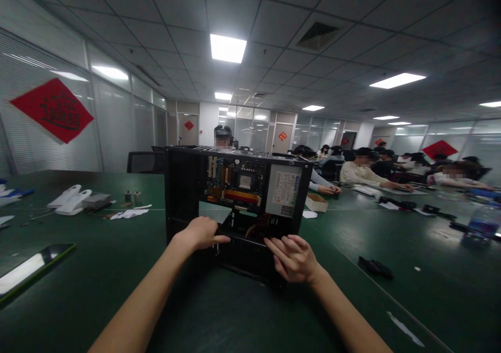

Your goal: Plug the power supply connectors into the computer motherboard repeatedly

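Note:
A black open computer case [183, 191] stands on the green table [117, 259] straight ahead, its open side towards me. Inside I see a motherboard [234, 182] and a grey power supply [285, 189] at the right. My left hand [200, 233] is closed over the case's lower front frame, fingers curled on the bar. My right hand [294, 258] rests on the same lower frame further right, fingers bent and pressed against the edge near a bundle of red wires [260, 227].
White handheld devices [70, 199] and scraps of paper [128, 213] lie at the left. A dark glossy slab [31, 267] sits near the left edge. A small cardboard box [316, 202] and a black item [374, 267] lie at the right. Several people sit at the far right.

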